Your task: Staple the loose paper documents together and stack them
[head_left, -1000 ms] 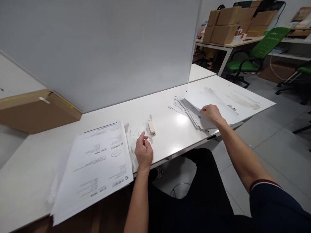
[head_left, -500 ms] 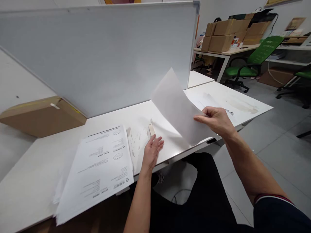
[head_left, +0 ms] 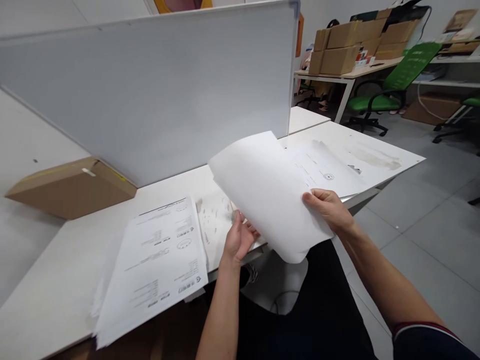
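White paper (head_left: 268, 197), lifted clear of the worktop (head_left: 56, 285) at the centre of the frame, is held in the right hand (head_left: 328, 210). The grip of this hand is closed on the paper's right edge, with the thumb lying on the plain upper face; the number of sheets held cannot be told. The paper is tilted and bowed, its lower corner hanging over the front edge of the worktop. The left hand (head_left: 240, 237), just below centre, lies at the paper's lower left edge, palm turned up and fingers loosely curled; the fingertips are partly hidden, so whether its grip holds the paper cannot be told. Left of this hand, a printed stack (head_left: 157, 255) overhangs the worktop's front edge. Right of centre, a sheet bearing a round mark (head_left: 309, 167) lies flat behind the right hand. A whiteboard (head_left: 168, 90) stands along the back, with a cardboard box (head_left: 75, 187) at the left of the frame and a green chair (head_left: 407, 75) at upper right.
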### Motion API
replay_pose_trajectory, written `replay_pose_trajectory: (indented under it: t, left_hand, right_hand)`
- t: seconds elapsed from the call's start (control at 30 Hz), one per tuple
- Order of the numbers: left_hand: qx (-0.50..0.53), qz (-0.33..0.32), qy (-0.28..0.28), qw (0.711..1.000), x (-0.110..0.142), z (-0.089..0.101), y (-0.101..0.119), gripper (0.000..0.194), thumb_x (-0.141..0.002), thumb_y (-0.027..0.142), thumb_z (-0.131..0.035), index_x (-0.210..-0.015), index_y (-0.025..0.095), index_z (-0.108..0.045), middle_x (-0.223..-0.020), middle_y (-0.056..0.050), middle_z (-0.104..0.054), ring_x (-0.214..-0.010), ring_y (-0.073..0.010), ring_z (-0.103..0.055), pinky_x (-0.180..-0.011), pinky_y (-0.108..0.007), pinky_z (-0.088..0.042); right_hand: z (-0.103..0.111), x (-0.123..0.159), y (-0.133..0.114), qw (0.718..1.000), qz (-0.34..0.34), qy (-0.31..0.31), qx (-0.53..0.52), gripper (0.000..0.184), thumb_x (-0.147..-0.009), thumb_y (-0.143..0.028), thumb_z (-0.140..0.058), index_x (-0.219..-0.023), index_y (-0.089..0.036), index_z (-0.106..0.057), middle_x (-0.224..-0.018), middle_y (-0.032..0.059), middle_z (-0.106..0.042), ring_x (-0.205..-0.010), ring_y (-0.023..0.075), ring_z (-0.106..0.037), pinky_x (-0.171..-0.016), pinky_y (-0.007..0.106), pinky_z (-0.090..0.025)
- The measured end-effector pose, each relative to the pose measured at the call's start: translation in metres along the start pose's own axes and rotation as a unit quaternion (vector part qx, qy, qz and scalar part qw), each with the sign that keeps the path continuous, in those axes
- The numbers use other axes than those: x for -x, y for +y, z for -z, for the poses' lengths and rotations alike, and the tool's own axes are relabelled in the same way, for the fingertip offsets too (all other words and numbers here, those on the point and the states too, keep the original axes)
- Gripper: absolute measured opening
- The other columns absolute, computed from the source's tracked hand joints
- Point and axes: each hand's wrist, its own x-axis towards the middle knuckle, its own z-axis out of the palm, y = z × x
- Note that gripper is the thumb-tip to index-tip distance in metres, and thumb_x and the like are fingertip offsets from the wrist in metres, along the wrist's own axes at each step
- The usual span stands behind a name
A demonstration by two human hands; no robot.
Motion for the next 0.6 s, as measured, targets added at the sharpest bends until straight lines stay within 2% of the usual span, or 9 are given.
replay_pose_trajectory:
  t: [0.07,0.13,0.2,0.27,0.43,0.6]
  left_hand:
    - [0.037,-0.018,0.003,0.999,0.002,-0.006,-0.001,0.037,-0.084,0.051,-0.049,-0.101,0.021,-0.063,-0.091,-0.004,-0.069,-0.08,-0.0161,-0.065,-0.074,-0.031,-0.052]
    - [0.051,-0.072,0.028,0.996,0.003,-0.008,-0.002,0.034,-0.083,0.045,-0.054,-0.103,0.02,-0.064,-0.101,-0.005,-0.069,-0.093,-0.0171,-0.064,-0.084,-0.031,-0.051]
    - [0.025,-0.119,0.053,0.991,0.004,-0.006,-0.002,0.03,-0.078,0.039,-0.063,-0.1,0.018,-0.066,-0.103,-0.005,-0.069,-0.099,-0.0178,-0.062,-0.09,-0.031,-0.048]
    - [-0.023,-0.136,0.07,0.988,0.006,-0.001,-0.003,0.029,-0.072,0.034,-0.07,-0.093,0.015,-0.067,-0.097,-0.007,-0.07,-0.096,-0.0182,-0.063,-0.089,-0.03,-0.048]
    - [-0.11,-0.095,0.089,0.985,0.013,0.011,-0.005,0.037,-0.065,0.039,-0.074,-0.087,0.009,-0.068,-0.085,-0.01,-0.071,-0.085,-0.0205,-0.066,-0.08,-0.032,-0.051]
    - [-0.134,-0.076,0.108,0.982,0.013,0.013,-0.005,0.041,-0.061,0.04,-0.076,-0.086,0.009,-0.066,-0.081,-0.01,-0.071,-0.086,-0.0232,-0.066,-0.077,-0.034,-0.052]
  right_hand:
    - [0.005,0.0,0.0,0.999,-0.02,-0.012,-0.028,0.037,-0.069,-0.054,-0.069,-0.067,-0.019,-0.059,-0.06,-0.0001,-0.061,-0.048,0.012,-0.053,-0.045,0.023,-0.043]
    - [0.011,0.0,0.006,0.999,-0.041,-0.018,-0.027,0.035,-0.071,-0.053,-0.068,-0.071,-0.019,-0.061,-0.062,0.0011,-0.063,-0.051,0.0143,-0.057,-0.048,0.025,-0.046]
    - [0.018,0.0,0.018,0.997,-0.07,-0.019,-0.017,0.033,-0.072,-0.052,-0.067,-0.073,-0.019,-0.063,-0.063,0.0017,-0.065,-0.055,0.0168,-0.06,-0.051,0.027,-0.048]
    - [0.024,0.001,0.037,0.995,-0.095,-0.016,-0.019,0.033,-0.072,-0.051,-0.067,-0.074,-0.019,-0.064,-0.065,0.002,-0.067,-0.058,0.0188,-0.062,-0.055,0.028,-0.05]
    - [0.035,0.007,0.083,0.99,-0.133,-0.026,-0.048,0.034,-0.07,-0.049,-0.068,-0.075,-0.016,-0.068,-0.067,0.0027,-0.069,-0.06,0.018,-0.062,-0.057,0.027,-0.048]
    - [0.045,0.013,0.098,0.979,-0.17,-0.044,-0.105,0.03,-0.068,-0.044,-0.072,-0.078,-0.016,-0.068,-0.067,0.0028,-0.07,-0.06,0.0163,-0.062,-0.057,0.026,-0.048]
